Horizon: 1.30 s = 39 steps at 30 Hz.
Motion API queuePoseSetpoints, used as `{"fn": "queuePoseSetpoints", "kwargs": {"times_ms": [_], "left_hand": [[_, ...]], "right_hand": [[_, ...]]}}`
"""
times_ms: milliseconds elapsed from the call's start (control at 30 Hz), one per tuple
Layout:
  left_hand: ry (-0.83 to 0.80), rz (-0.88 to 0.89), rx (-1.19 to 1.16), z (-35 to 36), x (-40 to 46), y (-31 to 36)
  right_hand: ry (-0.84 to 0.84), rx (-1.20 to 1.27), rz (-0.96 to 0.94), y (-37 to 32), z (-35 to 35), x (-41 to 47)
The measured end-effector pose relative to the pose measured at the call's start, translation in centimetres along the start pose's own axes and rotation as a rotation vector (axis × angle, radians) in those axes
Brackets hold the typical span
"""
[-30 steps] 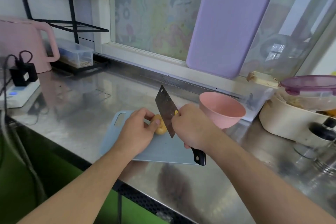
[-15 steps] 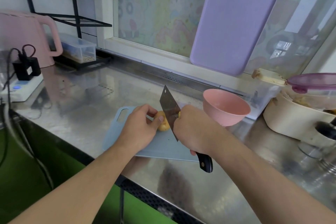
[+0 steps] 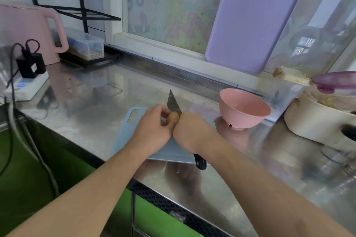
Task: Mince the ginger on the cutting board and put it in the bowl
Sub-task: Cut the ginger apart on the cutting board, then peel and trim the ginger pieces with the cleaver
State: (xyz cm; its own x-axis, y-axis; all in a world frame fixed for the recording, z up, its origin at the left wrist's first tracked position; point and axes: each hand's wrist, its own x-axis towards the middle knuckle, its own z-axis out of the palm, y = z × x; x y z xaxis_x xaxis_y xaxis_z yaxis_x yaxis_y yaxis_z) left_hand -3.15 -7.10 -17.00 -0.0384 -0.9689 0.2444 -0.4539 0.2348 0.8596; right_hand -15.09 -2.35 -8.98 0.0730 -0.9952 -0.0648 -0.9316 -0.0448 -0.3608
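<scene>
A yellow-brown piece of ginger (image 3: 172, 116) lies on the pale blue cutting board (image 3: 123, 138) near the counter's front edge. My left hand (image 3: 154, 131) pins the ginger with its fingertips. My right hand (image 3: 192, 132) grips the black handle of a cleaver (image 3: 173, 102); the blade stands on edge, right against the ginger's right side. The blade's lower part is hidden behind my hands. An empty pink bowl (image 3: 243, 108) stands on the counter just right of the board.
A purple board (image 3: 256, 17) leans on the window at the back. A cream pot (image 3: 317, 121) and a purple-lidded container (image 3: 335, 81) crowd the right. A pink kettle (image 3: 28, 31), a power strip (image 3: 25, 86) with cables and a clear box (image 3: 84, 45) stand at left.
The cleaver has come down from its raised position onto the ginger, and less of the blade shows above my hands. My left hand keeps holding the ginger.
</scene>
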Motion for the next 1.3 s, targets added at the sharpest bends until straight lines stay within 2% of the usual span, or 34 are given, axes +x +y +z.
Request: {"fn": "queuePoseSetpoints", "kwargs": {"times_ms": [167, 533, 700, 833, 1100, 1167, 1300], "left_hand": [[-0.046, -0.041, 0.011, -0.1, -0.4, 0.4], [-0.038, -0.08, 0.037, 0.2, -0.1, 0.4], [0.021, -0.054, 0.034, 0.1, -0.4, 0.6], [0.046, -0.01, 0.068, 0.0, -0.1, 0.2], [0.124, -0.119, 0.081, 0.3, -0.4, 0.9], [0.174, -0.151, 0.189, -0.1, -0.2, 1.0], [0.159, -0.215, 0.629, -1.8, 0.8, 0.6]], "right_hand": [[0.01, 0.054, 0.024, 1.7, -0.3, -0.1], [0.165, 0.61, 0.074, 8.2, -5.7, -1.4], [0.29, 0.481, 0.102, 10.8, -3.0, -0.5], [0.289, 0.388, 0.099, 11.5, -1.1, 0.2], [0.29, 0.372, 0.127, 11.4, -0.3, -0.3], [0.284, 0.384, 0.135, 11.4, -0.2, -0.4], [0.281, 0.399, 0.146, 11.2, 0.0, -0.5]]}}
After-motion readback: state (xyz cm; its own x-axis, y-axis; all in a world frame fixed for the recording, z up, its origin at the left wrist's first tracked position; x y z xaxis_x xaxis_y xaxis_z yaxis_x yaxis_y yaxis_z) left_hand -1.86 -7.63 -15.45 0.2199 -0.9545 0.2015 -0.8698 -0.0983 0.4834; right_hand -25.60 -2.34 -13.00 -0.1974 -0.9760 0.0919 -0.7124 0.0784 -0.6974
